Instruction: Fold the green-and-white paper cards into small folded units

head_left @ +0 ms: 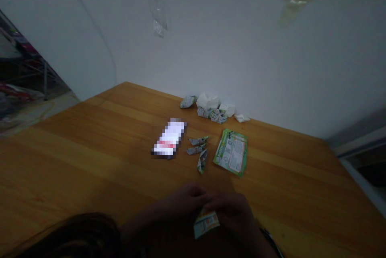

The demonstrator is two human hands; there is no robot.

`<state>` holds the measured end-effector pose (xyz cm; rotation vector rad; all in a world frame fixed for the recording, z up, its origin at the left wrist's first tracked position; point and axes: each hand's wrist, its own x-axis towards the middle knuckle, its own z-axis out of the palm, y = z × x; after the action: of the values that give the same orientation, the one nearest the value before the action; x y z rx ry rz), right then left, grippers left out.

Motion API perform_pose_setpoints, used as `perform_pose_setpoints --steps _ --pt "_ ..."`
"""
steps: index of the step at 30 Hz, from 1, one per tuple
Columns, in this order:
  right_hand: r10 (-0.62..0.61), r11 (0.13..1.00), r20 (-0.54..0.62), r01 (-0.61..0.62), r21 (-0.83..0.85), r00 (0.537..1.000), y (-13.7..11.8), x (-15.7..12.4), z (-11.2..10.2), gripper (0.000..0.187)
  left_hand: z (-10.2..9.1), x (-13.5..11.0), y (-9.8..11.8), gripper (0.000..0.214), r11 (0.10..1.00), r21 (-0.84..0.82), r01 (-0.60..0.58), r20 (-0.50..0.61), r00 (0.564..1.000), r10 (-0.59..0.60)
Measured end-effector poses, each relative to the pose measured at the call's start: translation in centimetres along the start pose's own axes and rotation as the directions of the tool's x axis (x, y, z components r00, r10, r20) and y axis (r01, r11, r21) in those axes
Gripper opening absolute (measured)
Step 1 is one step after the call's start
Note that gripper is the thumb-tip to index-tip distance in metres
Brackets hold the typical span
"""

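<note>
The left hand [182, 201] and right hand [230, 209] meet over a small printed paper [206, 224] near the bench's [90, 161] close edge, their fingers [208, 198] narrow, pinching its top edge. Its long axis slants up rightward, and just ahead lie three folded paper boats [199, 150] – all small.

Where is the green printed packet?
In the head view, the green printed packet lies on the wooden table, just right of three folded paper boats.
</note>
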<state>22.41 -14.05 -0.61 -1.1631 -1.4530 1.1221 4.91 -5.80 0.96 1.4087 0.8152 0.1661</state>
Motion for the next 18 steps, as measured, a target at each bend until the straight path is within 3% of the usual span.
perform_pose_setpoints --steps 2,4,6,8,10,13,15,18 --pt "-0.033 0.999 -0.042 0.033 -0.002 0.999 -0.1 0.2 -0.1 0.012 0.3 0.1 -0.1 0.044 1.0 0.0 -0.03 -0.035 0.999 0.03" --pt "-0.001 1.0 -0.205 -0.002 -0.018 0.979 -0.1 0.4 -0.2 0.013 0.5 0.1 0.0 0.042 0.992 -0.061 -0.112 -0.144 0.984 0.102" --pt "0.09 0.995 -0.36 -0.096 0.003 0.929 0.0 0.5 -0.3 0.014 0.6 0.0 0.3 0.039 0.964 -0.122 -0.237 -0.218 0.954 0.207" --pt "0.182 0.982 -0.437 -0.184 0.039 0.881 0.1 0.7 -0.3 0.012 0.6 -0.1 0.6 0.042 0.938 -0.101 -0.332 -0.202 0.93 0.308" --pt "0.214 0.976 -0.459 -0.21 0.059 0.862 0.2 0.8 -0.2 0.011 0.7 -0.3 0.8 0.033 0.93 -0.002 -0.367 -0.213 0.909 0.358" --pt "0.173 0.985 -0.426 -0.157 0.074 0.888 0.0 0.7 0.2 0.014 1.0 -0.7 1.2 0.011 0.927 0.099 -0.361 -0.351 0.86 0.372" --pt "0.14 0.99 -0.42 -0.116 0.082 0.897 -0.3 0.5 0.5 0.016 1.3 -0.9 1.5 0.013 0.926 0.082 -0.368 -0.413 0.833 0.368" --pt "0.086 0.996 -0.487 -0.07 0.049 0.869 -0.5 0.2 0.8 0.017 1.7 -1.1 1.6 0.01 0.93 0.033 -0.366 -0.492 0.804 0.334"
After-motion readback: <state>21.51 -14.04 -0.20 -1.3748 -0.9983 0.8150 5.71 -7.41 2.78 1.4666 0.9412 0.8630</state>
